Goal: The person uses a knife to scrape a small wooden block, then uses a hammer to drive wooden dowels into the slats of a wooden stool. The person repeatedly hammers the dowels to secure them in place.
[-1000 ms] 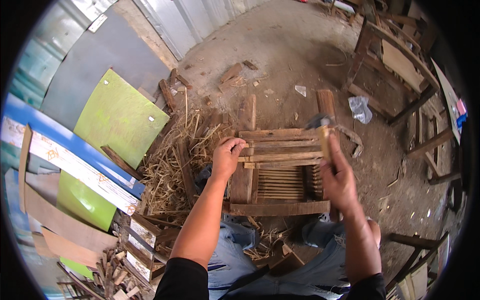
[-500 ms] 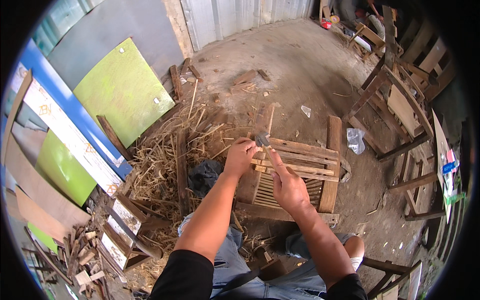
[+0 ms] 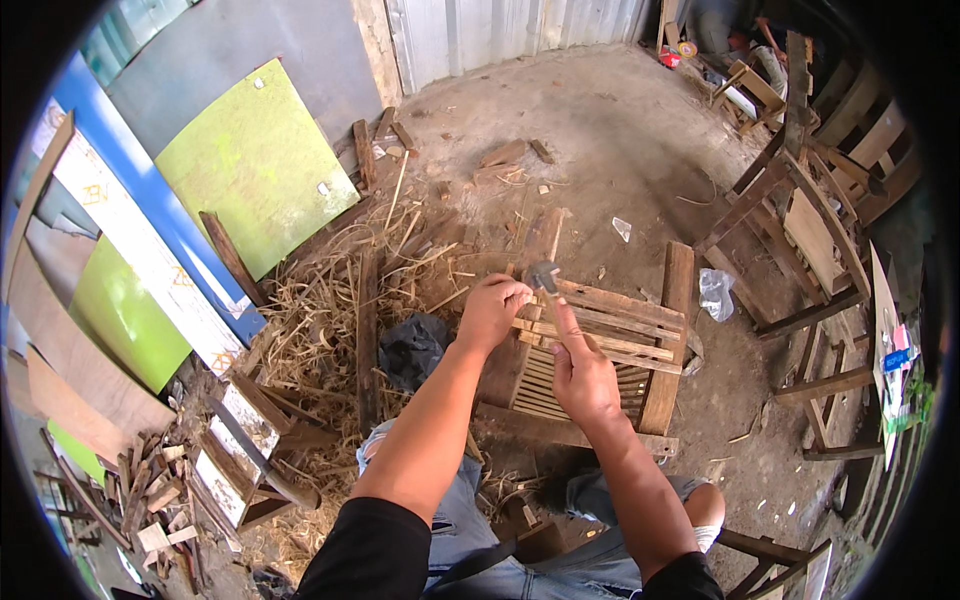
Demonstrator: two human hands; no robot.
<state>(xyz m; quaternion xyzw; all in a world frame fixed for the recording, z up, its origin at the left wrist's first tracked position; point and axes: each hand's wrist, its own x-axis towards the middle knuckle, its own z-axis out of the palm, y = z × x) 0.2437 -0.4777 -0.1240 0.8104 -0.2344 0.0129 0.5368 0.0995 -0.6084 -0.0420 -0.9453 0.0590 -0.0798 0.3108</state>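
Observation:
My right hand grips a hammer by its handle, the index finger stretched along it. The dark hammer head is close beside the fingertips of my left hand. Those fingertips are pinched together over the far left part of a slatted wooden frame; whatever is between them is too small to make out. The frame lies in front of my knees, with pale thin slats across it and narrower ones nearer me. Both hands partly cover its left side.
Wood shavings heap up at the left, beside a dark plastic bag. Green panels lean on the left wall. Wooden chair frames stand at the right, near a clear plastic bag. Wood offcuts lie at lower left.
The hammer head has shifted slightly up and to the right, away from my left fingertips. My left hand keeps its pinch at the same place. The whole view has moved a little.

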